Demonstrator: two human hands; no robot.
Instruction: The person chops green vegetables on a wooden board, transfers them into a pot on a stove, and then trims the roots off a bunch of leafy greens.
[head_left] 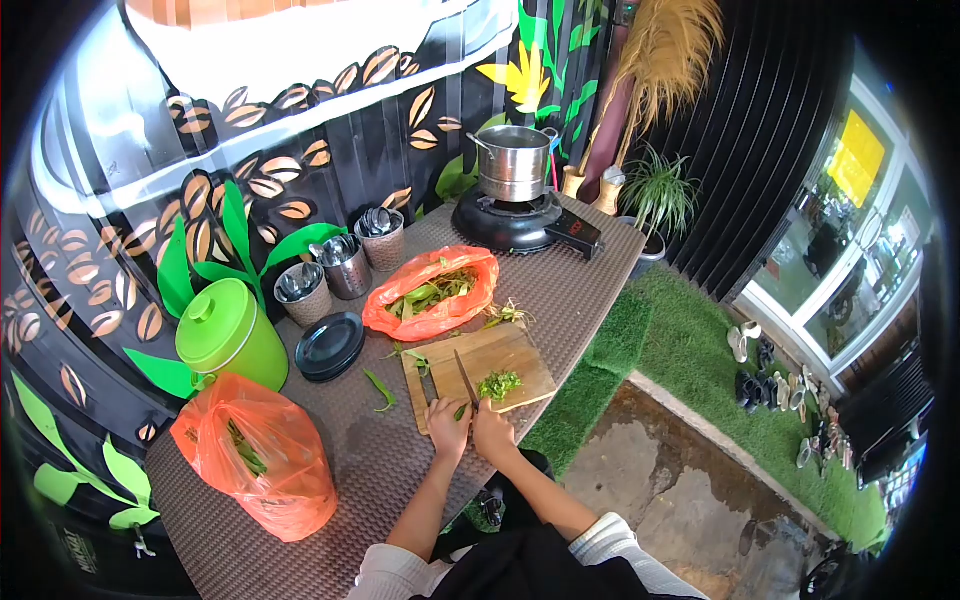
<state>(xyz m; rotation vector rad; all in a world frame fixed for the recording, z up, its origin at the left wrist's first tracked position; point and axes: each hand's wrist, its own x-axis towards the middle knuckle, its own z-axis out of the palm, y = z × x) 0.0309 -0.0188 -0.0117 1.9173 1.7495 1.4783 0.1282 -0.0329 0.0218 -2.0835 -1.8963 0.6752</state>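
Note:
Closed round the handle of a knife [465,376], my right hand [493,433] sits over the near part of a wooden cutting board [440,358]. The blade points away from me. My left hand [447,426] is closed just left of it, with a bit of green vegetable [460,411] showing at its fingers. A small heap of chopped greens [499,384] lies on the board, right of the knife. Behind the board is an opened orange plastic bag [376,312] of leafy greens [432,294]. One long green piece [379,391] lies on the table left of the board.
A pot [513,172] stands on a black portable stove [500,222] at the table's [370,490] far end. Cups of cutlery [345,270], dark stacked plates [329,347], a lidded green container [225,335] and another orange bag [280,470] stand to the left. Trimmings [508,313] lie beyond the board.

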